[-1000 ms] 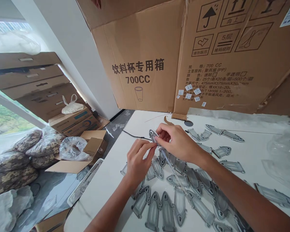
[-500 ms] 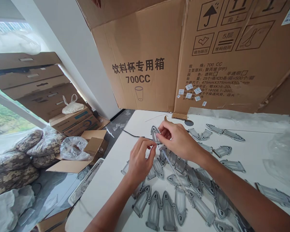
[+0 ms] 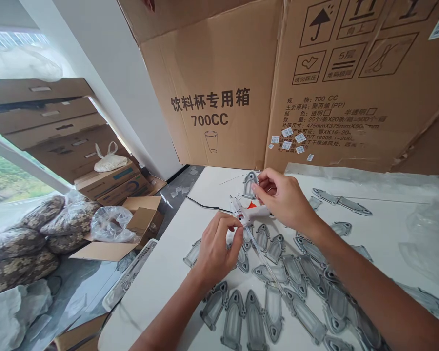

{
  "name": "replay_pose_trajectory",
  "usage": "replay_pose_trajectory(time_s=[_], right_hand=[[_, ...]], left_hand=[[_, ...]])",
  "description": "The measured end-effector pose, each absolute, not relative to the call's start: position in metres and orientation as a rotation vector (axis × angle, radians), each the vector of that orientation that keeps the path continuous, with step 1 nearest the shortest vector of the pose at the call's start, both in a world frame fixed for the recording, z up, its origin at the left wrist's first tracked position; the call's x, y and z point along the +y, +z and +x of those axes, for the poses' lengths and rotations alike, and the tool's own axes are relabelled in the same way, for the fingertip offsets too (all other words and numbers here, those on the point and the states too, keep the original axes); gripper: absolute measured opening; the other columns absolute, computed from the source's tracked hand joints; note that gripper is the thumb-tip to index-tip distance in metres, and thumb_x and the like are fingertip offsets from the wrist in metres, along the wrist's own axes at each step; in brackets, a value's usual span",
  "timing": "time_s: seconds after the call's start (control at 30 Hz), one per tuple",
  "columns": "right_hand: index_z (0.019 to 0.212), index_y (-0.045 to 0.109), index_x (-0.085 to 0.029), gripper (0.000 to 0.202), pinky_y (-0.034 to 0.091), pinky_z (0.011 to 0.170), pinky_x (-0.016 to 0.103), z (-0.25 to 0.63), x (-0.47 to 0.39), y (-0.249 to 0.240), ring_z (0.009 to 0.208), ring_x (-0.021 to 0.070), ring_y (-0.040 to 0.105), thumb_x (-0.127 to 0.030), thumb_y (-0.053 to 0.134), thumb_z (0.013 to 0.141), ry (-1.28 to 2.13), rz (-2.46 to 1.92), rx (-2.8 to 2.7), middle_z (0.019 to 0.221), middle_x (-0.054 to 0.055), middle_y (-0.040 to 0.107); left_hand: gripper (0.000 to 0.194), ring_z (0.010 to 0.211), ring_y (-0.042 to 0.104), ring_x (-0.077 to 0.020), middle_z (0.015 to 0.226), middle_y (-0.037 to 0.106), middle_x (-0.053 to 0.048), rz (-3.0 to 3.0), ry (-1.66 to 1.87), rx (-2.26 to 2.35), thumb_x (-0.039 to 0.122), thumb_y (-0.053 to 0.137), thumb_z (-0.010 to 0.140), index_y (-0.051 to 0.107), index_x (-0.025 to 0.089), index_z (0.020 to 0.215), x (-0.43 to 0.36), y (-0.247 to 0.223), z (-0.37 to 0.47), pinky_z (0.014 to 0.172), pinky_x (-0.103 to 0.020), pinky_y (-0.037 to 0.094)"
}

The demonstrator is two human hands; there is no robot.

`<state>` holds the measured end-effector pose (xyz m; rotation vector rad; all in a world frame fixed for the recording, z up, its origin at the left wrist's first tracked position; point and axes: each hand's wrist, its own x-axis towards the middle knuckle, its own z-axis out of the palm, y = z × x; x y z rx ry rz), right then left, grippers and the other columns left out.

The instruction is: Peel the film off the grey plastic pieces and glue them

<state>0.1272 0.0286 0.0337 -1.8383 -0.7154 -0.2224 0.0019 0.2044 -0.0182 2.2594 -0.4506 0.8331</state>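
My right hand (image 3: pixel 287 197) pinches a small grey arch-shaped plastic piece (image 3: pixel 249 186) with a pointed top, holding it upright above the table. Just below lies a white hot glue gun (image 3: pixel 241 214) with an orange trigger, a long clear glue stick (image 3: pixel 265 261) reaching out of it towards me. My left hand (image 3: pixel 219 246) is closed, thumb and index finger together beside the glue gun; whatever they hold is too small or hidden to make out. Many similar grey plastic pieces (image 3: pixel 255 319) lie spread over the table around both forearms.
Behind the white table (image 3: pixel 161 287) stands a large cardboard box (image 3: pixel 219 63). A black cable (image 3: pixel 205 205) runs off the table's left edge. Clear plastic bags (image 3: pixel 428 239) lie at the right. Open cartons (image 3: pixel 146 222) and stuffed bags (image 3: pixel 18 248) stand on the floor at the left.
My right hand has moved right and slightly up with the grey plastic piece, away from my left hand, uncovering the glue gun. My left hand has shifted slightly right.
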Motion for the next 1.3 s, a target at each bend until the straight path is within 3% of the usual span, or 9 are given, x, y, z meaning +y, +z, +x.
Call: replay_pose_trajectory(time_s=[0.3, 0.53, 0.63, 0.73, 0.9, 1.03, 1.17, 1.3], right_hand=[[0.091, 0.062, -0.022, 0.023, 0.057, 0.067, 0.037, 0.128, 0.025, 0.035, 0.078, 0.0258, 0.067, -0.045, 0.067, 0.096, -0.066, -1.723, -0.691, 0.086, 0.005, 0.069], [0.095, 0.064, -0.022, 0.024, 0.058, 0.068, 0.036, 0.128, 0.025, 0.034, 0.074, 0.0242, 0.068, -0.045, 0.070, 0.097, 0.040, -1.667, -0.707, 0.086, 0.004, 0.070], [0.096, 0.064, -0.022, 0.026, 0.059, 0.065, 0.035, 0.130, 0.025, 0.033, 0.074, 0.0241, 0.068, -0.047, 0.074, 0.096, 0.104, -1.612, -0.698, 0.086, 0.004, 0.070], [0.095, 0.065, -0.022, 0.033, 0.060, 0.064, 0.033, 0.130, 0.024, 0.037, 0.074, 0.0235, 0.068, -0.051, 0.081, 0.092, 0.195, -1.507, -0.637, 0.086, 0.004, 0.069], [0.090, 0.066, -0.021, 0.044, 0.059, 0.068, 0.031, 0.127, 0.020, 0.051, 0.074, 0.0207, 0.065, -0.055, 0.092, 0.081, 0.354, -1.340, -0.496, 0.083, 0.003, 0.067], [0.090, 0.069, -0.020, 0.042, 0.057, 0.069, 0.030, 0.125, 0.019, 0.054, 0.075, 0.0192, 0.064, -0.055, 0.091, 0.081, 0.453, -1.241, -0.483, 0.088, 0.004, 0.068], [0.092, 0.070, -0.019, 0.038, 0.055, 0.071, 0.028, 0.123, 0.019, 0.055, 0.073, 0.0172, 0.063, -0.053, 0.087, 0.087, 0.479, -1.198, -0.539, 0.088, 0.003, 0.068], [0.093, 0.070, -0.020, 0.035, 0.053, 0.069, 0.028, 0.122, 0.020, 0.055, 0.073, 0.0181, 0.063, -0.051, 0.086, 0.088, 0.477, -1.200, -0.521, 0.085, 0.003, 0.068]], left_hand=[[0.012, 0.084, 0.054, -0.0152, 0.093, 0.057, -0.003, 2.091, 0.821, -0.204, 0.021, 0.047, 0.109, 0.055, 0.020, 0.100, 0.212, -0.017, 0.008, 0.078, -0.030, 0.044], [0.043, 0.070, 0.050, -0.0153, 0.075, 0.052, -0.001, 1.924, 0.771, 0.015, 0.040, 0.034, 0.114, 0.049, 0.021, 0.078, 0.222, -0.018, 0.015, 0.070, -0.031, 0.041], [0.050, 0.063, 0.048, -0.0143, 0.066, 0.051, 0.000, 1.959, 0.797, 0.147, 0.046, 0.039, 0.112, 0.049, 0.021, 0.070, 0.245, -0.014, 0.022, 0.065, -0.030, 0.039], [0.040, 0.060, 0.049, -0.0133, 0.063, 0.055, 0.002, 1.969, 0.857, 0.332, 0.050, 0.057, 0.103, 0.063, 0.019, 0.078, 0.280, -0.008, 0.030, 0.061, -0.028, 0.040], [0.035, 0.074, 0.064, -0.0167, 0.080, 0.071, -0.004, 1.782, 0.843, 0.404, 0.049, 0.083, 0.080, 0.074, 0.017, 0.089, 0.298, 0.006, 0.028, 0.070, -0.028, 0.052], [0.030, 0.082, 0.068, -0.0172, 0.099, 0.078, -0.010, 1.760, 0.511, 0.182, 0.047, 0.078, 0.090, 0.076, 0.017, 0.093, 0.248, 0.017, 0.018, 0.075, -0.030, 0.055], [0.027, 0.111, 0.072, -0.0232, 0.131, 0.072, -0.012, 1.556, 0.217, -0.033, 0.044, 0.076, 0.094, 0.071, 0.018, 0.087, 0.197, 0.025, 0.019, 0.095, -0.038, 0.058], [0.027, 0.118, 0.071, -0.0276, 0.118, 0.075, -0.012, 1.518, 0.157, -0.072, 0.042, 0.083, 0.087, 0.073, 0.018, 0.087, 0.175, 0.030, 0.028, 0.099, -0.041, 0.058]])
